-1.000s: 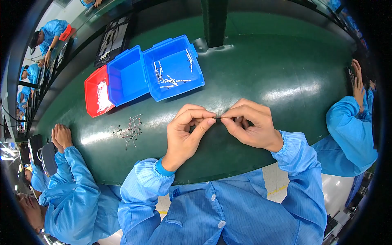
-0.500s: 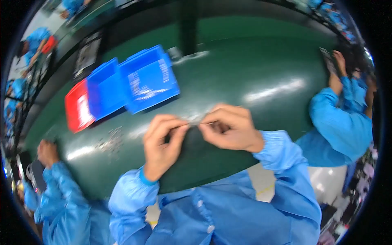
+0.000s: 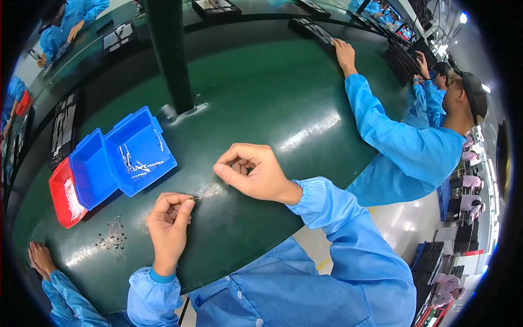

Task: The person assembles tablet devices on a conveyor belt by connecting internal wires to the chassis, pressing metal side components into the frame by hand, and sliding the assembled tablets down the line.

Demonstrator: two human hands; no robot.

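Observation:
My left hand (image 3: 168, 223) rests on the green table (image 3: 261, 109) and pinches a thin metal pin (image 3: 196, 198) between thumb and forefinger. My right hand (image 3: 253, 171) hovers a little to the right, fingers curled with thumb and forefinger pinched; what it holds is too small to see. A small shiny patch (image 3: 210, 191) lies on the table between the two hands. Both forearms wear blue sleeves.
Two blue bins (image 3: 139, 150) (image 3: 90, 169), the right one with several metal pins, and a red bin (image 3: 64, 196) of white parts stand at left. Small dark parts (image 3: 111, 240) lie loose near the edge. A dark post (image 3: 170, 54) rises behind. Co-workers in blue sit at right (image 3: 403, 141) and lower left (image 3: 43, 261).
My hands were joined together over one small piece; now they have come apart, the right hand lifted up and rightward, the left keeping the pin. The view has swung toward the right.

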